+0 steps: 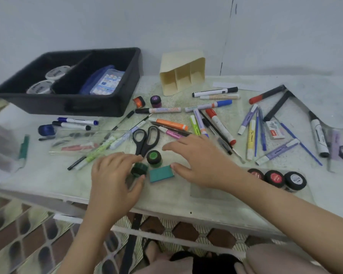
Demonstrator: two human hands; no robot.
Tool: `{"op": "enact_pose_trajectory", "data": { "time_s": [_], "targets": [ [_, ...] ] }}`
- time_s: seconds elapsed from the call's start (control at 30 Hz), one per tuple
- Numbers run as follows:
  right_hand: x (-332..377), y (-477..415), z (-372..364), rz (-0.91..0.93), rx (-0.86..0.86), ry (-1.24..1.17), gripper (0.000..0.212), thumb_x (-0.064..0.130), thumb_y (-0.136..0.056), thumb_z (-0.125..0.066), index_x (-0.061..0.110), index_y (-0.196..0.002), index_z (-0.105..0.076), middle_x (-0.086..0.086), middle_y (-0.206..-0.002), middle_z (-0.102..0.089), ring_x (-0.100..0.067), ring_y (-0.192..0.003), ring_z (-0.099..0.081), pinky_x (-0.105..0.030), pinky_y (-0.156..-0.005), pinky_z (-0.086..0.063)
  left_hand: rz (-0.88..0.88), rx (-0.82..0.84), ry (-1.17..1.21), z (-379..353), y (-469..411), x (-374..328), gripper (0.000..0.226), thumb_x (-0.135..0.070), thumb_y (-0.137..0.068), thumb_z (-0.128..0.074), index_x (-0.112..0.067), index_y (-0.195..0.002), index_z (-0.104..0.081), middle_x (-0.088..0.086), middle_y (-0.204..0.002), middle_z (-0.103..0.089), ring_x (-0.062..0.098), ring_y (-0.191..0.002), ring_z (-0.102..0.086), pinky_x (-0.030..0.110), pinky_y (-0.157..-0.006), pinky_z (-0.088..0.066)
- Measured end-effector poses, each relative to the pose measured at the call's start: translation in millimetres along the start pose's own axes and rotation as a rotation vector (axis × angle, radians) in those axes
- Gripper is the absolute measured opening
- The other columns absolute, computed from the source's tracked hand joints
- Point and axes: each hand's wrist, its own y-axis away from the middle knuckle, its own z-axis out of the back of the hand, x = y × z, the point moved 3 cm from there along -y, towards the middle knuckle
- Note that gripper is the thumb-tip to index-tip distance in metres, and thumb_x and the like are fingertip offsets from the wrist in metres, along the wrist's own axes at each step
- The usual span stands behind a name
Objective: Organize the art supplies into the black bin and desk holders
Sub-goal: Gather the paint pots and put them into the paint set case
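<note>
— What is being gathered?
— The left hand (115, 175) is clamping a small green paint jar (139, 170) near the tabletop's (216, 200) front edge; the right hand (198, 161) is hovering spread-fingered, empty, over a teal eraser (161, 173).
— Next?
— Probably carrying it to the black bin (99, 107) at the back left corner.
— Anything unclear?
— The jar's body is mostly hiding under fingers.

Wall (107, 20): plain, pale grey-white, spanning 10 to 2 o'clock, with a dark vertical seam (229, 36) near 1 o'clock. Desk (186, 196): pale green speckled surface on a white frame. Floor (18, 234): patterned tiles, 7 o'clock. Lighting: soft, even.
</note>
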Motion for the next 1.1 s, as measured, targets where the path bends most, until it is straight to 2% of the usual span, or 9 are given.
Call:
{"op": "enact_pose_trajectory", "data": {
  "time_s": [0.13, 0.23, 0.33, 0.47, 0.53, 0.63, 0.77, 0.93, 1.1],
  "targets": [
    [12.7, -26.9, -17.3, 0.068, 0.034, 0.167, 0.049, 0.029, -0.091, -0.051, 0.03, -0.139, -0.041, 0.002, -0.123, -0.055, -0.022, -0.114, -0.046, -0.039, -0.094, -0.033, 0.055, 0.083, -0.09, 1.3, 3.2, 9.0, 0.045, -0.048, -0.073, -0.047, -0.03, -0.11, -0.064, -0.012, -0.106, -0.065, 0.017, -0.11, -0.047, 0.052, -0.1, -0.028],
    [15.4, -38.1, -27.0, 0.098, 0.07, 0.25, 0.047, 0.031, -0.091, -0.052, 0.03, -0.137, -0.042, 0.002, -0.127, -0.054, -0.021, -0.116, -0.045, -0.038, -0.091, -0.03, 0.023, 0.124, -0.088, -0.7, -1.7, 13.1, 0.041, -0.038, -0.073, -0.066, -0.033, -0.113, -0.064, -0.015, -0.105, -0.067, 0.018, -0.112, -0.053, 0.056, -0.105, -0.02],
    [13.6, -42.5, -22.8, 0.063, 0.073, 0.207, 0.039, 0.037, -0.091, -0.054, 0.026, -0.128, -0.047, 0.004, -0.121, -0.058, -0.018, -0.114, -0.047, -0.035, -0.093, -0.027, 0.031, 0.149, -0.061, -3.5, -6.9, 11.6, 0.05, -0.025, -0.064, -0.083, -0.03, -0.11, -0.066, -0.013, -0.101, -0.068, 0.018, -0.11, -0.057, 0.052, -0.109, -0.012],
    [2.9, -29.4, -5.0, -0.012, 0.004, 0.089, 0.034, 0.041, -0.089, -0.055, 0.024, -0.118, -0.052, 0.006, -0.112, -0.058, -0.017, -0.109, -0.048, -0.032, -0.097, -0.024, -0.032, 0.116, -0.082, -7.6, -12.3, 7.4, 0.05, -0.04, -0.064, -0.081, -0.03, -0.11, -0.065, -0.013, -0.1, -0.066, 0.014, -0.102, -0.056, 0.048, -0.108, -0.018],
    [-4.0, -15.4, 4.5, -0.03, -0.068, 0.066, 0.034, 0.043, -0.088, -0.056, 0.024, -0.116, -0.054, 0.008, -0.11, -0.059, -0.015, -0.108, -0.048, -0.028, -0.094, -0.024, -0.056, 0.116, -0.063, -11.9, -14.9, 5.7, 0.05, -0.036, -0.066, -0.081, -0.025, -0.111, -0.063, -0.01, -0.098, -0.067, 0.014, -0.096, -0.06, 0.041, -0.108, -0.02],
    [-13.0, 8.9, 15.0, -0.078, -0.154, 0.005, 0.034, 0.044, -0.086, -0.059, 0.025, -0.114, -0.057, 0.015, -0.103, -0.057, -0.011, -0.1, -0.051, -0.025, -0.087, -0.026, 0.046, 0.148, 0.127, -14.1, -18.8, 2.9, 0.04, -0.026, -0.073, -0.077, -0.022, -0.108, -0.057, -0.008, -0.111, -0.063, 0.011, -0.101, -0.058, 0.021, -0.095, -0.035],
    [-22.9, 42.4, 22.8, -0.119, -0.231, -0.071, 0.039, 0.047, -0.082, -0.056, 0.025, -0.114, -0.06, 0.014, -0.105, -0.062, -0.007, -0.096, -0.053, -0.024, -0.084, -0.03, 0.015, 0.052, 0.248, -12.8, -24.9, -0.2, 0.034, -0.012, -0.073, -0.076, -0.019, -0.103, -0.063, -0.012, -0.127, -0.049, -0.002, -0.116, -0.043, 0.007, -0.095, -0.03],
    [-27.5, 81.2, 25.7, -0.111, -0.295, -0.162, 0.037, 0.044, -0.079, -0.06, 0.029, -0.112, -0.061, 0.017, -0.107, -0.056, -0.007, -0.099, -0.051, -0.027, -0.087, -0.04, 0.102, -0.008, 0.588, -6.4, -34.2, -20.9, 0.035, -0.003, -0.077, -0.07, -0.028, -0.102, -0.065, -0.008, -0.121, -0.052, 0.002, -0.108, -0.054, 0.007, -0.076, -0.049],
    [-25.3, 103.7, 21.2, -0.076, -0.284, -0.207, 0.036, 0.029, -0.074, -0.067, 0.029, -0.11, -0.063, 0.018, -0.107, -0.056, -0.005, -0.1, -0.051, -0.031, -0.085, -0.038, 0.066, 0.117, 0.829, -3.8, -33.3, -53.0, 0.042, -0.001, -0.076, -0.072, -0.033, -0.103, -0.064, -0.006, -0.107, -0.058, 0.007, -0.103, -0.06, 0.019, -0.078, -0.054]
  ]
}}
